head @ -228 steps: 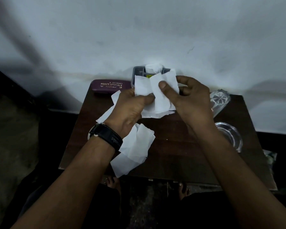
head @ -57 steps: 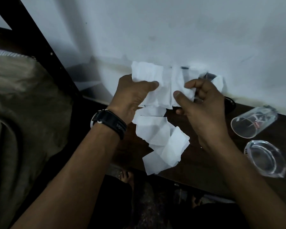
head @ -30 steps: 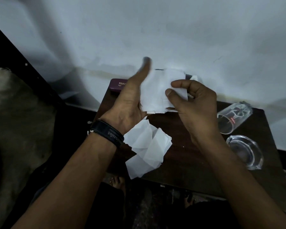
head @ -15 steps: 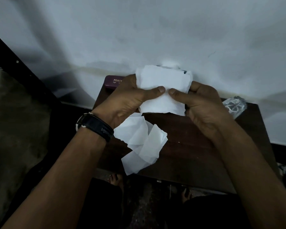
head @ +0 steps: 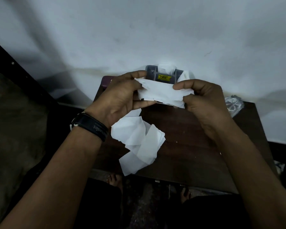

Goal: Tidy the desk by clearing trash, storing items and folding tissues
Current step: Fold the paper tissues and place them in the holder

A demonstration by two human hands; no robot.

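White tissue (head: 160,93), thin and soft, folded down into a narrow band, is stretched between both hands just above the desk (head: 196,146). The left hand (head: 120,96) has thumb and fingers closed on one end, and the right hand (head: 205,103) pinches the other end, so both are gripping it and nothing's loose.

Stuff that could go wrong, as I see it: pull the two ends apart even a bit too hard and paper this flimsy probably rips in the middle. The end inside the right fingers is bunched and wrinkly, so the next fold could easily come out crooked. Also, below the left wrist there's a pile of loose tissues (head: 139,142) with one corner hanging past the near edge of the desk — one bump from a forearm and I'd bet it slides onto the floor.

Looks-wise, the held tissue has an uneven, slightly ragged lower edge and soft creases along its length. Just past the fingertips stands a grey holder (head: 163,75) with a yellow label and more tissue poking out the top.
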